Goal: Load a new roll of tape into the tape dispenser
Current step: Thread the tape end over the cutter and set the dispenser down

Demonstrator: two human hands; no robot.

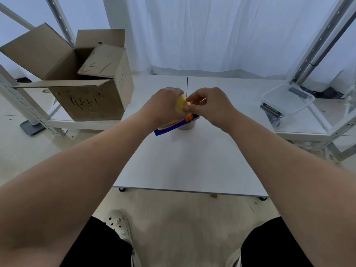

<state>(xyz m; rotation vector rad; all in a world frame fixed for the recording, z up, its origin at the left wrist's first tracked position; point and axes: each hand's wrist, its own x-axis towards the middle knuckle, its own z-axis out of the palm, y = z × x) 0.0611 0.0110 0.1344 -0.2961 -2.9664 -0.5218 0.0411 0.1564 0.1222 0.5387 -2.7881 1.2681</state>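
While two hands (165,105) grip, one yellow roll (181,105)

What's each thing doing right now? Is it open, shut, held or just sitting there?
Yellow tape roll: held up, gripped by both hands.
Left hand: closed around the roll.
Right hand: fingers pinching the roll's edge.
Blue tape dispenser: lying on the table, partly hidden.
Cardboard box: flaps open.
Clear plastic tub: open, no lid.

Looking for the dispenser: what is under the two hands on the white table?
Under the left hand and right hand, which hold a yellow tape roll, lie a blue and orange item and a grey cylinder. The hands cover their upper parts.
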